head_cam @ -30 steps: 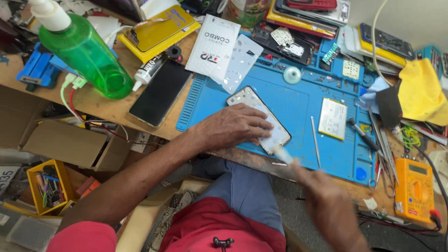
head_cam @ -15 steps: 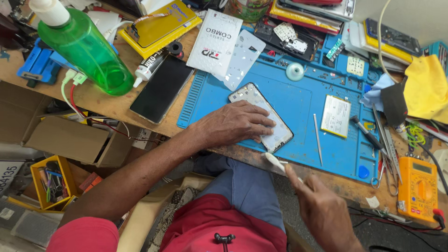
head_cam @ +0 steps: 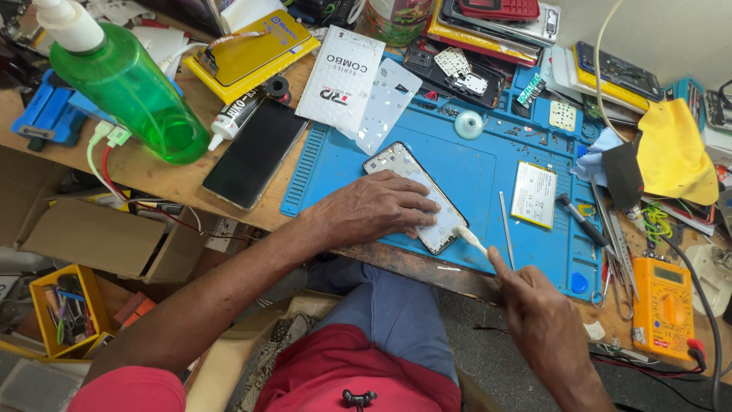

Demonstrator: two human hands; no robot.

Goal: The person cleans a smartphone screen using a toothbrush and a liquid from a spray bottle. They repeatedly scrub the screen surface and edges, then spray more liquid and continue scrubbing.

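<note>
An opened phone body (head_cam: 396, 166) lies on the blue work mat (head_cam: 473, 164) with its pale inside facing up. My left hand (head_cam: 374, 207) rests flat on it and presses it down. My right hand (head_cam: 537, 313) holds a thin white tool (head_cam: 469, 238) whose tip touches the phone's lower right corner. A phone battery (head_cam: 534, 194) lies on the mat to the right, with a thin metal rod (head_cam: 505, 238) beside it.
A green spray bottle (head_cam: 130, 91), a glue tube (head_cam: 232, 114) and a black phone (head_cam: 255, 151) sit left of the mat. An orange multimeter (head_cam: 663, 309), tools (head_cam: 610, 236) and a yellow cloth (head_cam: 675, 149) lie to the right. Cardboard boxes (head_cam: 99, 240) stand below the desk.
My right hand has shifted slightly up and right, keeping the white tool's tip at the phone's lower corner. My left hand stays pressed on the phone.
</note>
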